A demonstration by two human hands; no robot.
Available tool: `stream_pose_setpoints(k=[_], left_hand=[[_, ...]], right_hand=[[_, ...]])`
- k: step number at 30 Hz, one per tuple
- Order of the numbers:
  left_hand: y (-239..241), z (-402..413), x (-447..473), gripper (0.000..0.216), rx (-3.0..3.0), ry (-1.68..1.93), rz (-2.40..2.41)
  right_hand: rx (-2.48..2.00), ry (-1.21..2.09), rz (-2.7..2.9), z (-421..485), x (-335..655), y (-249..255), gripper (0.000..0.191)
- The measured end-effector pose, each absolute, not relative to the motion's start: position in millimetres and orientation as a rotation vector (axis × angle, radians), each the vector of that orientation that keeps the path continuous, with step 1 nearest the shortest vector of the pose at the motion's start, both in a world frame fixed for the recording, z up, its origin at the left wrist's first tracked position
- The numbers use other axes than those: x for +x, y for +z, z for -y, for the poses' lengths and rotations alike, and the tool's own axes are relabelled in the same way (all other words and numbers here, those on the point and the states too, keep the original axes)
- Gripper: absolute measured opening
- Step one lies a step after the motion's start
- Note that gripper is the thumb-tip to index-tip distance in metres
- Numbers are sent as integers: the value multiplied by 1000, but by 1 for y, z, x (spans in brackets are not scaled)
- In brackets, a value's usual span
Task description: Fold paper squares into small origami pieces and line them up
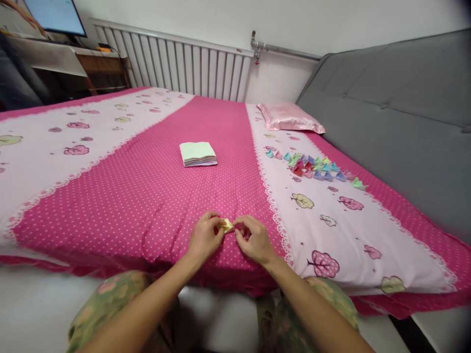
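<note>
You face a broad bed (147, 196) spread with bright pink dotted cloth and white bands printed with little trees, edged in lacy trim. To your right rises a padded grey headboard (390, 93), with a shiny pink pillow (289, 117) near its far end. Ahead of you, a white ribbed radiator (172, 66) and a grey pipe (290, 51) run along the white wall (176, 19). At your far left, a lit monitor (55, 17) stands on a desk (101, 63). Below you, the floor (33, 304) is pale.

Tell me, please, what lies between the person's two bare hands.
In the head view, a small folded piece of yellow paper lies between the left hand and the right hand.
</note>
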State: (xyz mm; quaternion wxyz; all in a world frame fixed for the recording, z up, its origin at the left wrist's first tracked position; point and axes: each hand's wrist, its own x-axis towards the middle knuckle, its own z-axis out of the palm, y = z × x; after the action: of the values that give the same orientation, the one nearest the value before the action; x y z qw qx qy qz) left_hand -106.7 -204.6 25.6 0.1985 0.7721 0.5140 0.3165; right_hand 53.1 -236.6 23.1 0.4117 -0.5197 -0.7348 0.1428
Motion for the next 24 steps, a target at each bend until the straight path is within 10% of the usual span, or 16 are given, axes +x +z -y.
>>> stream_pose_setpoints(k=[24], left_hand=[[33,213,-113,12,2243,1094,-1440]], right_hand=[[-1258,284,1987,238,51,20,27]])
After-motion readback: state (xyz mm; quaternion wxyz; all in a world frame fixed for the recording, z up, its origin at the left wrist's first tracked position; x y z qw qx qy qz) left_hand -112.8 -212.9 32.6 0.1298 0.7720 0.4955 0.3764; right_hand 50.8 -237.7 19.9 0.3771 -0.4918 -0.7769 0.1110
